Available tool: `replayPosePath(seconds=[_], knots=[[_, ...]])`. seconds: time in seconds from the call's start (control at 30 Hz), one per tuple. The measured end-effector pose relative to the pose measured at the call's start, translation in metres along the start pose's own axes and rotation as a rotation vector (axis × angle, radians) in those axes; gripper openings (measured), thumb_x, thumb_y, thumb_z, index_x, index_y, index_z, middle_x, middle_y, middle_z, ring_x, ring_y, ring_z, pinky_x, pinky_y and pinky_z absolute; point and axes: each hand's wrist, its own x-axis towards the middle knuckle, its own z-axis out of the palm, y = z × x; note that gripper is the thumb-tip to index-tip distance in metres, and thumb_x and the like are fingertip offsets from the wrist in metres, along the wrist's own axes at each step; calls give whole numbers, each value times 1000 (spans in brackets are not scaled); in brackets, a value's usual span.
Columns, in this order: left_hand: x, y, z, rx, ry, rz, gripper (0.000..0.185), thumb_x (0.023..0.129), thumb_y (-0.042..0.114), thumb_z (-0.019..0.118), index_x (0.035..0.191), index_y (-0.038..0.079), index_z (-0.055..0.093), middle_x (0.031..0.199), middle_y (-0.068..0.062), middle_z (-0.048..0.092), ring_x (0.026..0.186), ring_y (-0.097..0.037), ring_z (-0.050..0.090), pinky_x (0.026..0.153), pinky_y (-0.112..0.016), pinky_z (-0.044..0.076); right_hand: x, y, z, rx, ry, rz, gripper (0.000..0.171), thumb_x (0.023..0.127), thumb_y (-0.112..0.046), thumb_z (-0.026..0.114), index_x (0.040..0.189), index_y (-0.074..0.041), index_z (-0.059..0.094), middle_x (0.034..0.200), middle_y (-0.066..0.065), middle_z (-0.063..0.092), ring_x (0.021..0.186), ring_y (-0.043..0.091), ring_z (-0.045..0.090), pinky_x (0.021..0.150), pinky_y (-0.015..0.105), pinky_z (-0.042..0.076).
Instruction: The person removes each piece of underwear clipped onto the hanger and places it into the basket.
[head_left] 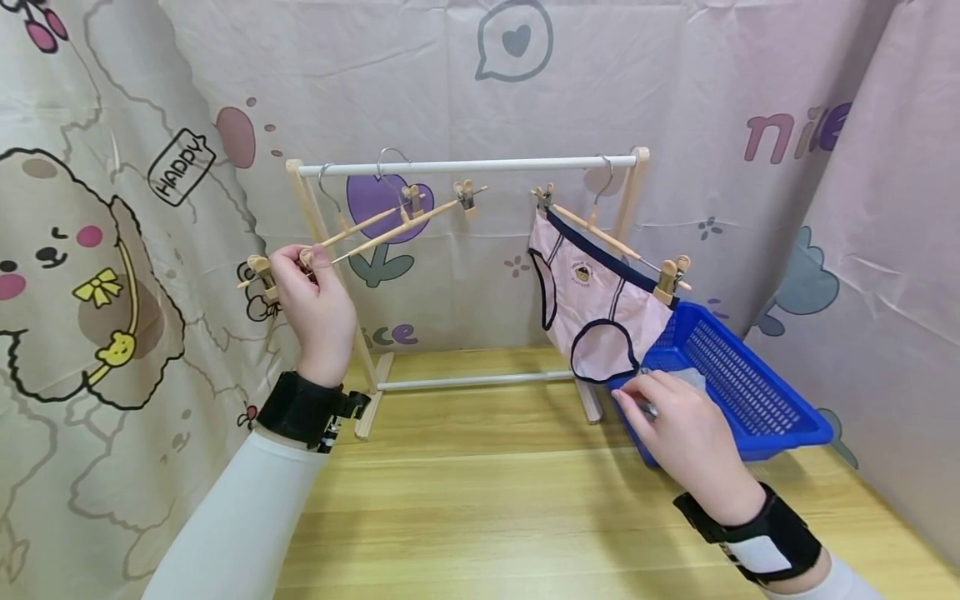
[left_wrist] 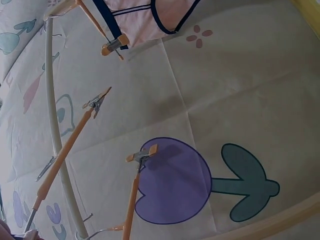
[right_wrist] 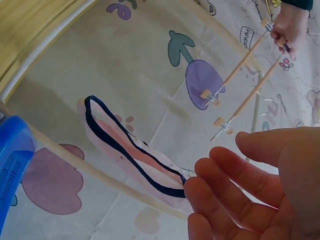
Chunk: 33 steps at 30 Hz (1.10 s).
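Note:
My left hand [head_left: 321, 304] pinches the near clip end of a wooden clip hanger [head_left: 405, 227] at the left of the rack; its hook is at the rail. Another clip hanger [head_left: 362, 225] hangs just behind it, with one clip left of the hand. Pink underpants [head_left: 592, 279] with navy trim hang by the waistband from a third clip hanger [head_left: 596, 229] at the right. My right hand [head_left: 678, 417] is below their lower hem, fingers loosely bent, apparently holding nothing in the right wrist view. Whether the fingertips touch the hem I cannot tell.
The rack's white rail [head_left: 480, 165] runs between wooden side posts, with a lower bar [head_left: 480, 381] near the table [head_left: 480, 500]. A blue basket [head_left: 780, 417] stands at the right, with grey cloth [head_left: 693, 377] inside. Printed curtains [head_left: 480, 75] surround the back and sides.

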Motion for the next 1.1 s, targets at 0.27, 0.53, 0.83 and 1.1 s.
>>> replayPosePath(seconds=[0.27,0.53,0.83,1.1], knots=[[4,1,-1,7,9,-9,18,110,20,47,114,2,47,95,8,38,82,-5,39,78,-21,32,0,0,1,-2,31,-30,14,84,-15,85,90,-10,74,80,2,69,64,16,60,56,32,49],[6,1,0,25,15,-5,19,110,19,47,113,0,47,96,8,40,83,-4,40,78,-21,33,1,-1,1,6,44,-48,14,83,-13,86,90,-10,74,80,2,69,64,14,59,54,31,48],[9,-6,2,50,13,-14,18,110,17,47,113,0,46,98,8,41,87,-4,42,81,-20,35,0,-1,-1,-3,24,-34,15,82,-14,87,89,-11,74,78,1,68,62,11,55,54,28,46],[9,-17,-2,60,27,-56,18,109,18,49,113,1,45,97,8,40,84,-5,41,79,-21,35,-2,-2,0,7,13,-13,14,83,-16,86,90,-11,74,80,1,68,63,12,58,54,30,49]])
